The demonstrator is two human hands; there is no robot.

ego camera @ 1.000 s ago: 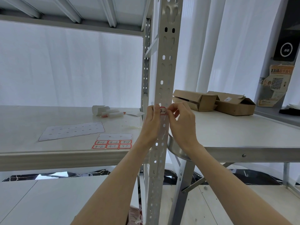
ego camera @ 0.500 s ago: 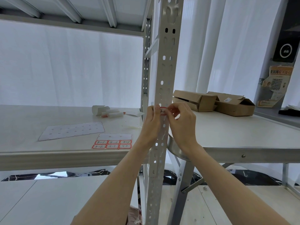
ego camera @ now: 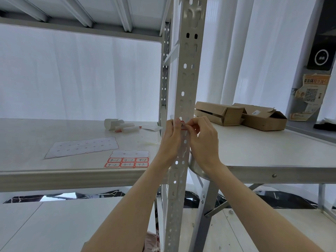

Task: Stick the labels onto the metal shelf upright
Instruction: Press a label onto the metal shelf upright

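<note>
A perforated grey metal shelf upright (ego camera: 188, 79) runs top to bottom through the middle of the view. A small red-bordered white label (ego camera: 183, 125) lies against its front face at shelf height. My left hand (ego camera: 170, 140) presses the label's left edge with the thumb. My right hand (ego camera: 203, 140) pinches its right edge from the other side. On the shelf board to the left lies a label sheet (ego camera: 127, 161) with several red-bordered handwritten labels left on it.
An empty backing sheet (ego camera: 81, 147) and rolled white paper pieces (ego camera: 121, 126) lie on the left shelf board (ego camera: 36, 139). Two open cardboard boxes (ego camera: 240, 114) stand on the right board. A second upright (ego camera: 164, 70) stands behind. White curtains hang all around.
Both hands stayed on the label at the upright. The fingers shifted slightly along it, and more of the label's lower red edge shows now.
</note>
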